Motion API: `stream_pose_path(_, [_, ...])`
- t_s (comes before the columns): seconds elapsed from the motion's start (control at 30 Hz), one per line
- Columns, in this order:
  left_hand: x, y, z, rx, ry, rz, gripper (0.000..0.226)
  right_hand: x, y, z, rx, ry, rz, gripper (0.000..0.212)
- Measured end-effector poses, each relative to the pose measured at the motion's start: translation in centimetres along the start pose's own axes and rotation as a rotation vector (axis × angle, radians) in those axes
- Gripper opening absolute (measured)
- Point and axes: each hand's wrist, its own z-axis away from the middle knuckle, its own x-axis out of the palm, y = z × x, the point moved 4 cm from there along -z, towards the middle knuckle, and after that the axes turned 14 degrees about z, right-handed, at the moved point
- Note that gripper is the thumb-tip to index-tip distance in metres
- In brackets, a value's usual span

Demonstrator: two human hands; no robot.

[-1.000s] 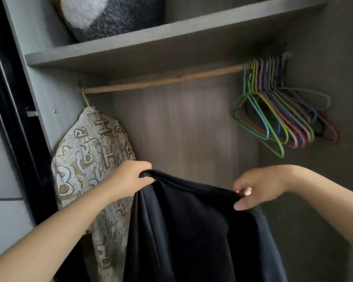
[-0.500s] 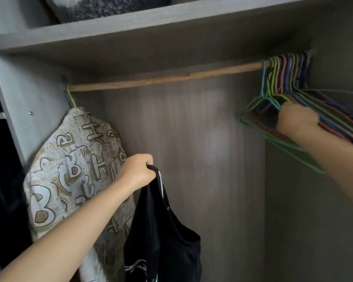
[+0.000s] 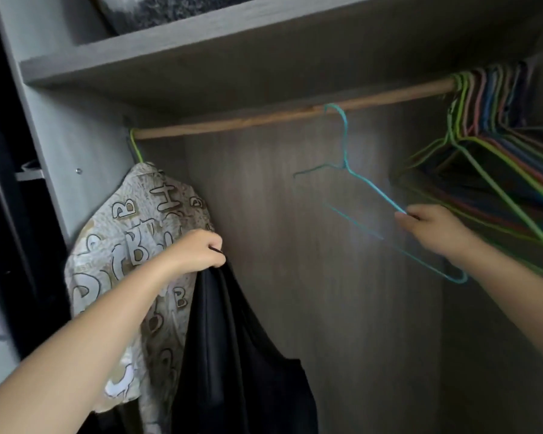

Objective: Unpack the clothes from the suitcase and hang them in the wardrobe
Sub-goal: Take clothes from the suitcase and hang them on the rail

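— Where is the black garment (image 3: 232,355)?
— It hangs from the left hand (image 3: 195,253), in front of the lower left part of the wardrobe, draping straight down past the bottom of the view. Its top edge is bunched inside the curled fingers (image 3: 215,245); a bit of black fabric shows between them.
— And just behind it?
— A beige shirt printed with letters (image 3: 129,245) hangs on a green hanger (image 3: 136,145) at the left end of the wooden rail (image 3: 264,115), touching the black garment along its right side.
— What does the right hand (image 3: 433,228) have?
— A teal wire hanger (image 3: 373,189). The fingers pinch its sloping shoulder wire near the right end, closed tight on it. The hook sits at the rail near its middle; whether it rests on the wood or is just off it, I cannot tell. The hanger is tilted, its lower bar blurred.
— Anything else on the rail?
— A bundle of coloured wire hangers (image 3: 496,145) crowds the right end, just beside the right hand. Above the rail runs a grey shelf (image 3: 201,42), with something dark and fuzzy (image 3: 170,7) on it.
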Motion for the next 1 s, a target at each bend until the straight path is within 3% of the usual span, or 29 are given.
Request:
stream_pose_path(0.1, [-1.6, -0.7, 0.9, 0.0, 0.026, 0.16, 0.029, 4.9, 1.9, 2.0, 0.178, -0.074, -0.634, 0.041])
stream_pose_path(0.17, [-2.8, -1.4, 1.3, 0.019, 0.072, 0.24, 0.021, 8.3, 1.5, 3.6, 0.218, -0.263, -0.987, 0.042])
stream_pose_path(0.27, [-4.4, -1.9, 2.0, 0.046, 0.043, 0.26, 0.025, 11.8, -1.1, 4.6, 0.21, -0.606, -1.178, 0.055])
stream_pose_path(0.37, [-5.0, -1.6, 3.0, 0.083, -0.069, 0.223, 0.026, 13.4, -3.9, 4.6, 0.211, -0.759, -1.116, 0.049])
stream_pose_path(0.5, [-4.9, -1.0, 4.6, 0.088, -0.202, 0.163, 0.016, 13.5, -6.2, 2.7, -0.003, -0.588, -0.829, 0.043])
stream_pose_path(0.63, [-4.9, -1.3, 5.8, 0.079, -0.235, 0.026, 0.026, 11.0, -7.7, 1.1, -0.251, -0.442, -0.544, 0.049])
stream_pose_path(0.77, [-4.6, -1.3, 6.9, 0.066, -0.296, -0.089, 0.025, 9.2, -7.9, -0.3, -0.305, -0.445, -0.502, 0.035])
stream_pose_path(1.0, [-3.1, 0.0, 7.6, 0.072, -0.345, -0.145, 0.023, 7.5, -11.1, -2.0, -0.414, -0.557, -0.434, 0.042])
